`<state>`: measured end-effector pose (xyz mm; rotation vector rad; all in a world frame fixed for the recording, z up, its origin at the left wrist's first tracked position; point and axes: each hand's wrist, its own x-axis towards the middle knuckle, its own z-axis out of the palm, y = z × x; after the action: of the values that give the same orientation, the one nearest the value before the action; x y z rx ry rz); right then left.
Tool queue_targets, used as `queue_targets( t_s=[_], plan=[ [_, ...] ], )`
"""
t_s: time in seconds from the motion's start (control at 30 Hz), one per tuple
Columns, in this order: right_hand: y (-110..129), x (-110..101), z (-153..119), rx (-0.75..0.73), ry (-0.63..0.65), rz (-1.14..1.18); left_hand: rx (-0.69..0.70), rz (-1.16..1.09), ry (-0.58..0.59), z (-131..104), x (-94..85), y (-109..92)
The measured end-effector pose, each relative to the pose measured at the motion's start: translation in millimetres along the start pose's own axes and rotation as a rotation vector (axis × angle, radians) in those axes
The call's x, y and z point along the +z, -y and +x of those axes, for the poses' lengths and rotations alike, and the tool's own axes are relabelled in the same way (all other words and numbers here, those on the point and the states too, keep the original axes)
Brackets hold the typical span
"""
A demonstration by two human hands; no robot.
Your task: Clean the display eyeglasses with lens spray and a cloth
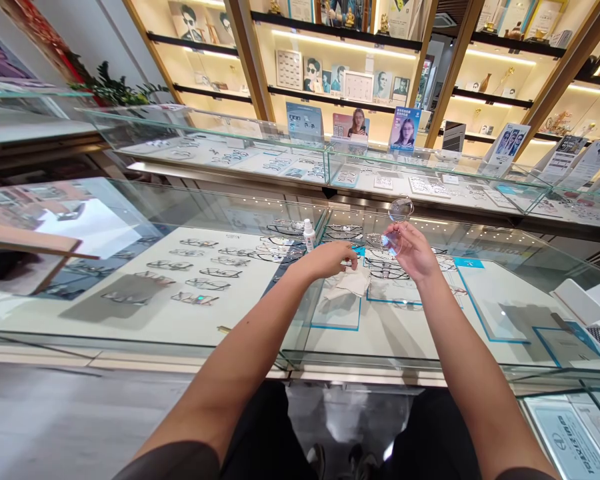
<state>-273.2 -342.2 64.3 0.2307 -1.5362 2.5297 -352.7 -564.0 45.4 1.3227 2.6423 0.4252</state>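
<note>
Raised over the glass counter (pixel 260 320), my right hand (pixel 416 252) pinches a pair of thin-framed eyeglasses (pixel 401 209). One round lens sits above the fingers and the other beside them, catching bluish light. My left hand (pixel 336 259) is to the left, its fingers curled down onto a crumpled cream cloth (pixel 347 284) over the glass top. The fingertips seem to grip the cloth's upper edge. Just behind my left hand stands a small white bottle (pixel 309 236), upright on the counter.
Rows of eyeglass frames (pixel 220 272) lie inside the counter under the glass. White boxes (pixel 587 303) are at the right end, and a mirror-like panel (pixel 40 233) at the left. Beyond runs another glass showcase (pixel 220 150) with upright cards, before lit shelves (pixel 345 60).
</note>
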Motion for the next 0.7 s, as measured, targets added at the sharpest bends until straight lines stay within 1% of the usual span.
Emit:
queue_targets(
  t_s=[0.1,0.23,0.3,0.43,0.5,0.6,0.7],
  plan=[
    [0.6,0.3,-0.6,0.003,0.015,0.013,0.042,-0.094,0.009,-0.1,-2.1,0.4],
    [2.2,0.2,-1.2,0.002,0.034,0.027,0.115,-0.388,-0.031,-1.2,-6.2,-6.9],
    [3.5,0.4,-1.7,-0.004,0.027,0.023,0.083,-0.555,-0.103,-1.2,-8.3,-11.6],
    [5.8,3.3,-3.7,-0.011,0.01,0.026,-0.111,-0.874,-0.317,-0.4,-12.1,-18.7],
    [6.1,5.5,-5.1,-0.013,0.014,0.035,-0.194,-1.006,-0.402,-0.2,-14.3,-21.3],
    [5.1,8.2,-6.8,-0.006,0.004,0.046,-0.212,-1.13,-0.509,-0.9,-18.0,-25.4],
    [2.4,9.6,-7.5,0.018,-0.024,0.071,-0.166,-1.122,-0.607,-2.2,-19.0,-30.7]
  ],
)
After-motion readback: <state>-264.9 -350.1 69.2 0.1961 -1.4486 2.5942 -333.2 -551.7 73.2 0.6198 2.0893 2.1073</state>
